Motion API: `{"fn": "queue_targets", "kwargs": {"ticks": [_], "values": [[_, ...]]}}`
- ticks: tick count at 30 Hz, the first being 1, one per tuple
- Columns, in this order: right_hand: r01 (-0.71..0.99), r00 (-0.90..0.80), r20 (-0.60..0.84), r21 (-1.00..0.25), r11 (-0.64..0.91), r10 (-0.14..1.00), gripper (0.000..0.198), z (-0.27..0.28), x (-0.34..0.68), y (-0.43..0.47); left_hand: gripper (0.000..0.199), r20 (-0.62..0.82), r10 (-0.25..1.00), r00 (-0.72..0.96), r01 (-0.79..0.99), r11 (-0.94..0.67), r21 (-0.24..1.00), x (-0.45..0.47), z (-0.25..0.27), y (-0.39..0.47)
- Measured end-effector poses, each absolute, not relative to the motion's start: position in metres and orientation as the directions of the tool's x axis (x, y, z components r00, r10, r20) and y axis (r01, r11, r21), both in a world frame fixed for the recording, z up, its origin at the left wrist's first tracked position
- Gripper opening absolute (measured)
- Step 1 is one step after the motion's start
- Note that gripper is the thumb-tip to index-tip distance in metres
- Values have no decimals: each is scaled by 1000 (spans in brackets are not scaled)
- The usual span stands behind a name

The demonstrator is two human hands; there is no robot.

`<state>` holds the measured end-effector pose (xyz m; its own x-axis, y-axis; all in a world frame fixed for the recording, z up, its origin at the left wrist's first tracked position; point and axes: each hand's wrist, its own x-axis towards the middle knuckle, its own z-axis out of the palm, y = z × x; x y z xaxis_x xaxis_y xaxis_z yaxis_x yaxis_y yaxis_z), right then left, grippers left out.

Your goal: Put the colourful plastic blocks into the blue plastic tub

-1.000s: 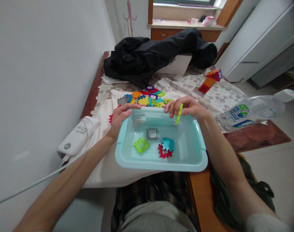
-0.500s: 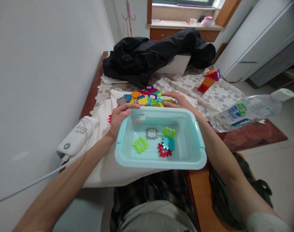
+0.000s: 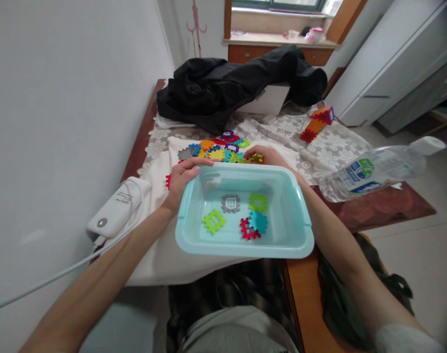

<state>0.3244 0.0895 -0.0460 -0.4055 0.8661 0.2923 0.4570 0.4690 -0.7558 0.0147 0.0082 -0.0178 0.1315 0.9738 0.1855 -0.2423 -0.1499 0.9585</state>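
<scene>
The light-blue tub (image 3: 300, 230) overhangs the table edge and could tip, since only my left hand (image 3: 182, 179) clamps its far corner. My right hand (image 3: 267, 156) curls onto the tile pile (image 3: 219, 149) behind it; a careless grab could scatter pieces.

A pale turquoise tub (image 3: 300, 230) holds lime, grey, green, red and teal puzzle tiles (image 3: 240, 218). The tablecloth (image 3: 330, 147) is white floral lace; the jacket (image 3: 227, 88) is black.
</scene>
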Motion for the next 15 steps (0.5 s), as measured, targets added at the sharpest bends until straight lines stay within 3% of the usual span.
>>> {"fn": "queue_targets", "kwargs": {"ticks": [9, 15], "values": [[430, -405, 227, -808, 404, 886, 31, -39, 317, 84, 27, 178, 975, 133, -253, -140, 957, 15, -18, 8], [309, -249, 328, -865, 396, 911, 21, -34, 315, 83, 27, 182, 974, 137, -261, -142, 955, 15, -18, 9]]}}
